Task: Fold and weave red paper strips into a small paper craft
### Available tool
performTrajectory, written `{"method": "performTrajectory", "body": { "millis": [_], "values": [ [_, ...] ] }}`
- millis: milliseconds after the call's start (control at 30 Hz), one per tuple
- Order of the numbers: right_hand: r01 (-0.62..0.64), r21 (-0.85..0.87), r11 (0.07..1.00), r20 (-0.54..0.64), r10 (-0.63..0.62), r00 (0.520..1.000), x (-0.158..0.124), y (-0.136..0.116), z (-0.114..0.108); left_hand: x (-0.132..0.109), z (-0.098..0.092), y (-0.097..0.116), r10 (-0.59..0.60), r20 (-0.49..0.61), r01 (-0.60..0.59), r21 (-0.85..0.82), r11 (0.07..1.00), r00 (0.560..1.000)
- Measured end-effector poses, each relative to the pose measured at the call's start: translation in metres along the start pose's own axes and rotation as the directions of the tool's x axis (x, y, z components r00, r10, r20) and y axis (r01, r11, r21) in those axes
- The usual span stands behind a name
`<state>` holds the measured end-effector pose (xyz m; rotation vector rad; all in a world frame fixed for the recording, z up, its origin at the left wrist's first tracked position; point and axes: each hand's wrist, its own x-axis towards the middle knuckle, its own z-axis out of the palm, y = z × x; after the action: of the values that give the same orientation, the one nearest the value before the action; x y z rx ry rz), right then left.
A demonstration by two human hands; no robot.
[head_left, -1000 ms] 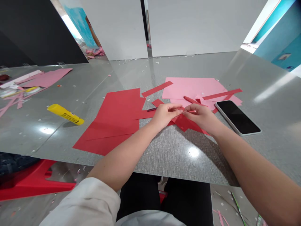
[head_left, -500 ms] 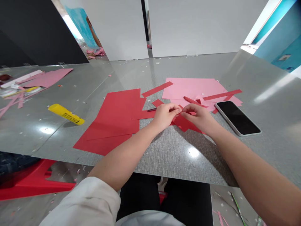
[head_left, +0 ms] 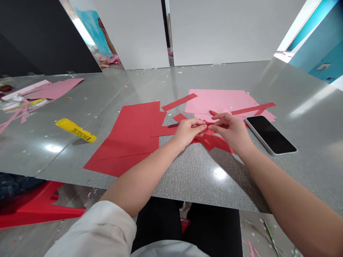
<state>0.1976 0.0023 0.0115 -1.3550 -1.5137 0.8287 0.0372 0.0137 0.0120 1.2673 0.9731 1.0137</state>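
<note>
Fingertip handling of a small piece of red paper [head_left: 209, 124], left of the phone [head_left: 270, 134]. The left hand [head_left: 189, 132] appears to pinch the piece; the right hand [head_left: 232, 132], nearer the phone, curls at it, its grip impossible to tell. Red scraps [head_left: 210, 142] lie left of the phone on the surface [head_left: 187, 178]; red sheets [head_left: 136, 128], farther left of it. Such work seemingly calls for a light, even pinch, lest the paper crease.
</note>
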Motion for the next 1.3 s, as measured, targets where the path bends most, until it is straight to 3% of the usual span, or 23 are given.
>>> {"method": "performTrajectory", "body": {
  "millis": [133, 233, 333, 467, 633, 767, 933, 1167, 1300],
  "values": [
    [0.004, 0.051, 0.999, 0.003, -0.004, 1.000, 0.001, 0.005, -0.001, -0.001, 0.002, 0.001, -0.030, -0.023, 0.029, -0.059, 0.998, 0.999],
    [0.105, -0.103, 0.989, -0.071, -0.112, 0.991, 0.000, 0.004, 0.001, -0.002, 0.003, 0.000, -0.065, 0.025, 0.066, -0.079, 0.995, 0.998],
    [0.233, -0.310, 0.922, -0.113, -0.279, 0.954, -0.003, 0.002, 0.003, -0.003, 0.005, 0.000, -0.082, 0.035, 0.085, -0.099, 0.991, 0.996],
    [0.376, -0.502, 0.778, -0.046, -0.459, 0.887, -0.004, 0.002, 0.002, -0.002, 0.004, -0.001, -0.068, 0.025, 0.071, -0.137, 0.988, 0.997],
    [0.494, -0.528, 0.690, 0.060, -0.550, 0.833, -0.003, 0.004, -0.001, 0.001, 0.001, -0.003, -0.031, 0.011, 0.032, -0.174, 0.984, 0.999],
    [0.536, -0.503, 0.678, 0.109, -0.566, 0.817, -0.002, 0.004, -0.002, 0.001, 0.000, -0.003, -0.014, -0.005, 0.012, -0.191, 0.982, 1.000],
    [0.523, -0.412, 0.746, 0.099, -0.534, 0.840, -0.002, 0.004, -0.003, 0.002, 0.000, -0.003, 0.007, -0.007, -0.008, -0.169, 0.986, 1.000],
    [0.542, -0.388, 0.745, 0.169, -0.521, 0.837, -0.004, -0.001, -0.003, 0.003, -0.003, -0.004, 0.106, -0.070, -0.110, -0.055, 0.992, 0.992],
    [0.435, -0.260, 0.862, 0.154, -0.408, 0.900, -0.006, -0.006, -0.002, 0.003, -0.003, -0.005, 0.148, -0.066, -0.149, -0.010, 0.989, 0.987]
  ]
}}
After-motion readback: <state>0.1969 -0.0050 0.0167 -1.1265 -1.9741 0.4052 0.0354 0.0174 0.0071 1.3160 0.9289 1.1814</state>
